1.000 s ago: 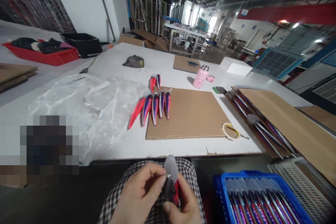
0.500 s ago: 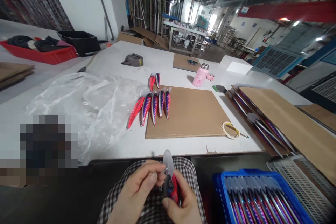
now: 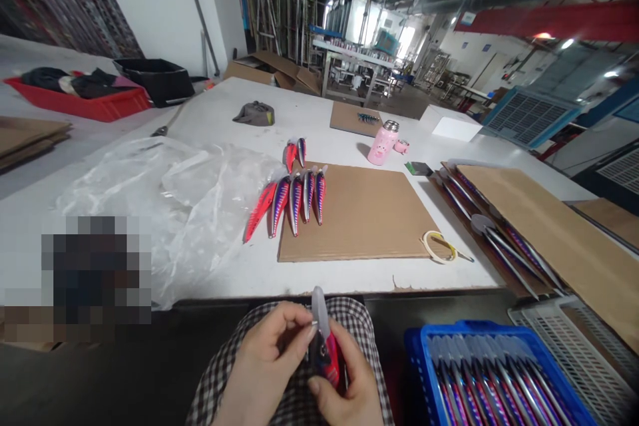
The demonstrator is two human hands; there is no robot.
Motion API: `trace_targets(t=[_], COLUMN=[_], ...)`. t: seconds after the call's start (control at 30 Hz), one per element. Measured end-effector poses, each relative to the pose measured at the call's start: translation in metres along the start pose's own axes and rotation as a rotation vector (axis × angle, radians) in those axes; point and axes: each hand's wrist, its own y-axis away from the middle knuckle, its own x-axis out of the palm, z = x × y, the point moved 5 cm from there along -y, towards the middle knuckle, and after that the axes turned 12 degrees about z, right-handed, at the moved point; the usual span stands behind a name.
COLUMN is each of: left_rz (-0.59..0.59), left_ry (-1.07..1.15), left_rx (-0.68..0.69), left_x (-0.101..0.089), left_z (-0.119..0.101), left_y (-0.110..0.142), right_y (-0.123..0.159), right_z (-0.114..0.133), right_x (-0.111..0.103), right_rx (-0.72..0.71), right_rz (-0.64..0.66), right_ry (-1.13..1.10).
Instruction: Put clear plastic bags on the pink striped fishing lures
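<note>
Both hands are low in the view, over my checked lap cloth (image 3: pixel 219 373). My left hand (image 3: pixel 264 359) pinches a red and purple fishing lure (image 3: pixel 327 363) near its clear plastic lip, and my right hand (image 3: pixel 349 379) wraps the lure's body. A small metal part shows by my left fingertips. Beyond them, several similar lures (image 3: pixel 294 203) lie in a row at the edge of a cardboard sheet (image 3: pixel 359 213). Two more lures (image 3: pixel 294 153) lie just past the sheet.
A blue crate (image 3: pixel 424 373) of lures stands at lower right, beside a white perforated tray (image 3: pixel 574 353). Further lures lie on cardboard (image 3: pixel 499 239) at right. A plastic bag (image 3: pixel 200 213), tape roll (image 3: pixel 436 246) and pink bottle (image 3: pixel 383 144) are on the white table (image 3: pixel 349 279).
Both hands stay on the lure, and their fingers shift slightly around its lip. The view has tilted a little.
</note>
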Motion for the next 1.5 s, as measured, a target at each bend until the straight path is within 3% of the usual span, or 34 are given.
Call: trace_targets(t=[0.2, 0.5, 1.03, 1.5], left_rz=[-0.029, -0.063, -0.002, 0.039], left_ry=[-0.179, -0.313, -0.14, -0.2], left_rx=[0.093, 0.195, 0.13, 0.075], left_x=[-0.001, -0.001, -0.008, -0.012], left_z=[-0.003, -0.016, -0.005, -0.013], left_y=[0.0, 0.003, 0.0, 0.0], right_y=[-0.001, 0.0, -0.002, -0.005], right_z=[0.002, -0.001, 0.01, 0.02], right_x=[0.0, 0.0, -0.003, -0.009], right_rx=[-0.08, -0.066, -0.076, -0.114], right_rz=[0.001, -0.004, 0.052, 0.098], right_ry=[0.034, 0.069, 0.054, 0.105])
